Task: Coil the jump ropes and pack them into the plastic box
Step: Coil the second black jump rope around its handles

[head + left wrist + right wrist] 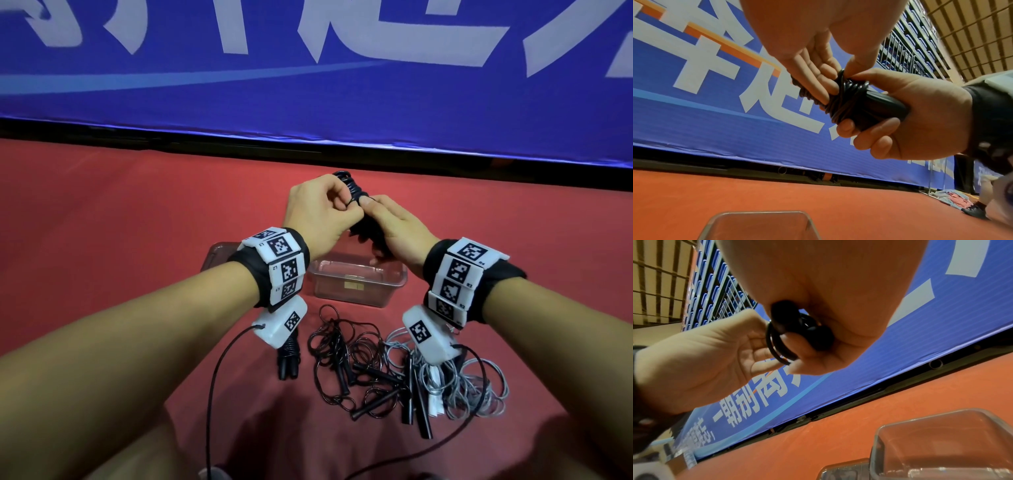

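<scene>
- blue banner [308, 85] with big white letters runs along the back of the red floor [102, 212]
- clear plastic box [356, 284] sits open on the floor, right under both hands
- loose black and grey ropes [394, 373] lie tangled just in front of the box
- right hand [399, 228] is wrapped round the black jump rope [869, 104] handles
- left hand [317, 212] pinches the cord wound round them
</scene>
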Demonstrator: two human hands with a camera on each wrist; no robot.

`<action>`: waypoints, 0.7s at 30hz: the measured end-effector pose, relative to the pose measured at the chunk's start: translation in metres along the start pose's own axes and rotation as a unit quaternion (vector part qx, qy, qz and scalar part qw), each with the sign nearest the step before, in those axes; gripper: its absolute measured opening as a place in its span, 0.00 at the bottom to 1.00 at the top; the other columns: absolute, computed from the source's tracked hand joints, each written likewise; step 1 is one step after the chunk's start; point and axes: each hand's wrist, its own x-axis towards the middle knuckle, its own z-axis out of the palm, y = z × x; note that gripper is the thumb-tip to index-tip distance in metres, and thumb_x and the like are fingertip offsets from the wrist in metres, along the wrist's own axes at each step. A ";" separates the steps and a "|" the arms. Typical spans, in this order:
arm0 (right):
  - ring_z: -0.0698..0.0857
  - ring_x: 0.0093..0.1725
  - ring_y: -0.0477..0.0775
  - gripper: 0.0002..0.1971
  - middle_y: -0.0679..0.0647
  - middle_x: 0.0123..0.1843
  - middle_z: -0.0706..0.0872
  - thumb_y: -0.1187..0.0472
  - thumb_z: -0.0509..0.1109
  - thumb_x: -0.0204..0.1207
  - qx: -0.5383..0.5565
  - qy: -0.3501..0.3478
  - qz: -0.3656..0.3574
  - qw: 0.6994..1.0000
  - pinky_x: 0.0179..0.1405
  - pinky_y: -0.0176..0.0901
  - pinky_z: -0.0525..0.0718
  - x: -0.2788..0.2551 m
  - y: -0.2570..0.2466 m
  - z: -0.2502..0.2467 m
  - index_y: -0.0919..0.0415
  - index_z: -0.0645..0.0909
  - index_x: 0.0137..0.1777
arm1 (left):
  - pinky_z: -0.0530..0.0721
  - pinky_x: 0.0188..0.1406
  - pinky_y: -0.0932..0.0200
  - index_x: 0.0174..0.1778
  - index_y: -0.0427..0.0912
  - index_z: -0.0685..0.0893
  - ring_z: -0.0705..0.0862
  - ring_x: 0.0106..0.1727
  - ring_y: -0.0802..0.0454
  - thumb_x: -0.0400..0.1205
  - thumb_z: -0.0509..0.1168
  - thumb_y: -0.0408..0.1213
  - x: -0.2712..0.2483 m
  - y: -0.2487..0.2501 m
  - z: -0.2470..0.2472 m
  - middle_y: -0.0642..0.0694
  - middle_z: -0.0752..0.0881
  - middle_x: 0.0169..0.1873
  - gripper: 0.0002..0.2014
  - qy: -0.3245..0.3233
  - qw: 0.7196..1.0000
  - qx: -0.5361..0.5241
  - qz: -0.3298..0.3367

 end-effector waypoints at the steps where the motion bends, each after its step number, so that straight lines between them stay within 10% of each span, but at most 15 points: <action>1: 0.81 0.25 0.40 0.16 0.51 0.39 0.88 0.43 0.61 0.86 -0.002 -0.002 -0.003 1.000 0.28 0.44 0.84 0.000 0.001 -0.001 0.55 0.78 0.60 | 0.80 0.32 0.68 0.34 0.46 0.85 0.77 0.27 0.61 0.72 0.76 0.36 0.000 -0.001 -0.001 0.56 0.82 0.26 0.06 -0.004 1.000 0.009 0.010; 9: 0.77 0.22 0.38 0.16 0.50 0.35 0.84 0.43 0.65 0.84 0.026 0.001 0.004 1.000 0.24 0.40 0.79 -0.003 0.002 0.003 0.56 0.79 0.58 | 0.82 0.38 0.53 0.35 0.45 0.80 0.80 0.35 0.53 0.72 0.70 0.38 -0.004 -0.007 0.004 0.56 0.80 0.31 0.05 -0.004 0.994 0.076 0.081; 15: 0.81 0.25 0.41 0.12 0.52 0.40 0.85 0.43 0.69 0.82 0.092 0.010 0.029 0.995 0.29 0.44 0.84 -0.004 -0.002 0.001 0.51 0.79 0.54 | 0.84 0.34 0.56 0.35 0.51 0.81 0.83 0.29 0.52 0.69 0.72 0.38 -0.001 -0.003 0.014 0.56 0.80 0.27 0.07 0.002 0.996 -0.048 -0.071; 21: 0.81 0.27 0.54 0.17 0.59 0.49 0.89 0.48 0.69 0.83 0.146 -0.029 0.079 0.986 0.45 0.61 0.89 -0.004 -0.004 0.006 0.52 0.75 0.67 | 0.79 0.33 0.61 0.34 0.48 0.82 0.75 0.28 0.59 0.73 0.73 0.32 -0.001 -0.009 0.011 0.56 0.79 0.27 0.07 0.000 0.999 -0.010 -0.046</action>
